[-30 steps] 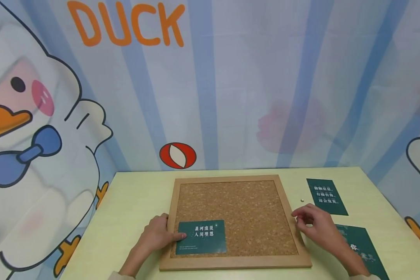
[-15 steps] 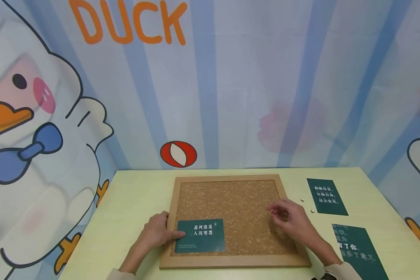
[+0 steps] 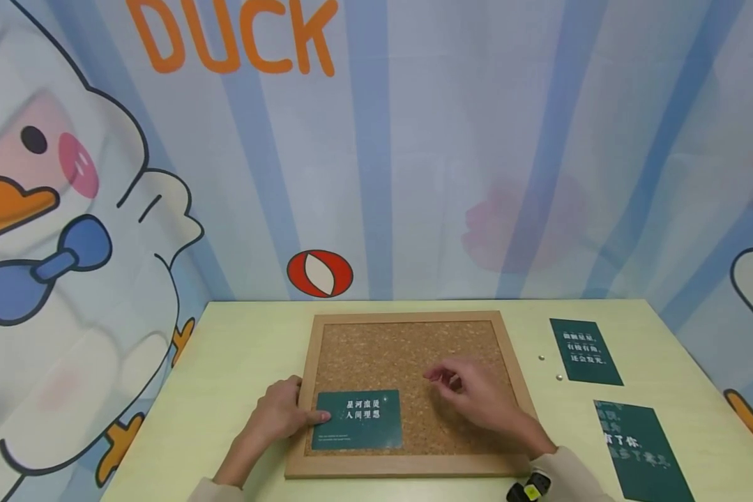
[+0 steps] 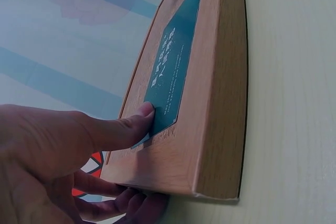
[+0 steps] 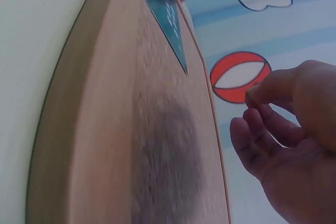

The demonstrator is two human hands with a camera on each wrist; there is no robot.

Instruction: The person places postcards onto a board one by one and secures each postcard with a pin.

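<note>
A wood-framed cork board [image 3: 351, 348] lies on the table, and a dark green card [image 3: 358, 436] with white writing sits in its lower left corner. My left hand [image 3: 284, 411] grips the board's left edge, the thumb [image 4: 139, 121] pressing on the card's left end while the other fingers curl against the frame's outer side. Over the middle of the cork, right of the card, my right hand [image 3: 473, 394] pinches a small gold-coloured thumbtack [image 5: 250, 93] between thumb and forefinger, apart from the board. Its shadow falls on the cork in the right wrist view.
Right of the board lie two more green cards, one farther back [image 3: 586, 352] and one nearer [image 3: 645, 450]. Beside the far card are two small shiny thumbtacks, one [image 3: 542, 358] behind the other [image 3: 559, 377]. A printed curtain [image 3: 427, 174] rises behind the table.
My right hand has moved left from the table beside the board to over the cork, uncovering a thumbtack and the nearer card. My left hand stays on the board and card.
</note>
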